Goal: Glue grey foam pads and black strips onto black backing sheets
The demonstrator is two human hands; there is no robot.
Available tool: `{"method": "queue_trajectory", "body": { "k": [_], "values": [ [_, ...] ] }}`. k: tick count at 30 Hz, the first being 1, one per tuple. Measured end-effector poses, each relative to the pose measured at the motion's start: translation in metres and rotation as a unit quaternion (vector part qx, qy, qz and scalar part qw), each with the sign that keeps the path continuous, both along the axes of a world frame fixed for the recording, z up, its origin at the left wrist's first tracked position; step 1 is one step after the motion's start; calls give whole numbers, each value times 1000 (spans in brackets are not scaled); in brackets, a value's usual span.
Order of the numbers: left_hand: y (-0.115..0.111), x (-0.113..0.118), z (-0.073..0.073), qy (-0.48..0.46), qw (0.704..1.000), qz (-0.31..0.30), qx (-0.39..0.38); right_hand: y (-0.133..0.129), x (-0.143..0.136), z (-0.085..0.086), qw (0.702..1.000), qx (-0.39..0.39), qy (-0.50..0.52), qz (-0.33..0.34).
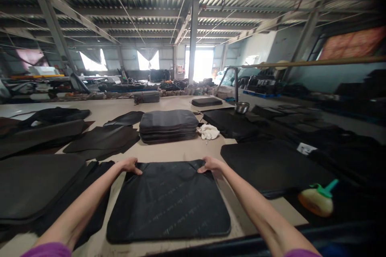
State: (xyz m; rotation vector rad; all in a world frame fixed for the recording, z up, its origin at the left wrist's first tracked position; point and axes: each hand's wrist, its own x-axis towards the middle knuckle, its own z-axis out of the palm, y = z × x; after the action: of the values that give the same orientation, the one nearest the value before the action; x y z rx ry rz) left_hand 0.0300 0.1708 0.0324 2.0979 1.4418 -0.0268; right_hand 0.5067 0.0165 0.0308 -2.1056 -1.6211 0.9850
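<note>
A black sheet (pixel 169 200) with rounded corners and faint printed lettering lies in front of me on the tan table covering (pixel 177 150). My left hand (pixel 132 166) grips its far left corner, thumb on top and fingers underneath or behind. At the far right corner, my right hand (pixel 209 164) pinches the edge the same way. Slight creases run from both held corners. Just beyond the sheet stands a thick stack of dark pieces (pixel 169 125), with a crumpled white cloth (pixel 208 131) beside it.
Dark sheets (pixel 36 184) lie on the left, and another black panel (pixel 265 164) on the right. A bottle with a green nozzle (pixel 316 200) lies at the right front. Farther back are a metal bowl (pixel 241 107) and a small dark stack (pixel 206 101).
</note>
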Motion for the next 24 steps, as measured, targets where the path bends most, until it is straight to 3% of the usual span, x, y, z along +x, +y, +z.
{"method": "queue_trajectory", "body": {
  "k": [6, 9, 11, 13, 15, 19, 21, 24],
  "values": [
    [-24, -6, 12, -85, 993, 77, -22, -23, 2, 0, 983, -20, 162, -77],
    [-49, -14, 17, -127, 985, 111, -23, -50, 3, 1, 966, -18, 236, -100],
    [-74, -24, 13, -167, 976, 134, -27, -75, 1, 0, 955, -20, 276, -104],
    [-102, -37, 2, -253, 949, 181, -57, -104, -5, -3, 947, -23, 302, -107],
    [-132, -49, -10, -356, 895, 239, -126, -131, -14, -7, 936, -25, 335, -108],
    [-181, -62, -22, -463, 794, 297, -258, -168, -41, -15, 860, -28, 498, -111],
    [-193, -60, -20, -478, 768, 318, -284, -174, -53, -18, 827, -27, 543, -141],
    [-198, -53, -10, -483, 759, 329, -288, -175, -65, -18, 813, -13, 548, -193]
  ]
}}
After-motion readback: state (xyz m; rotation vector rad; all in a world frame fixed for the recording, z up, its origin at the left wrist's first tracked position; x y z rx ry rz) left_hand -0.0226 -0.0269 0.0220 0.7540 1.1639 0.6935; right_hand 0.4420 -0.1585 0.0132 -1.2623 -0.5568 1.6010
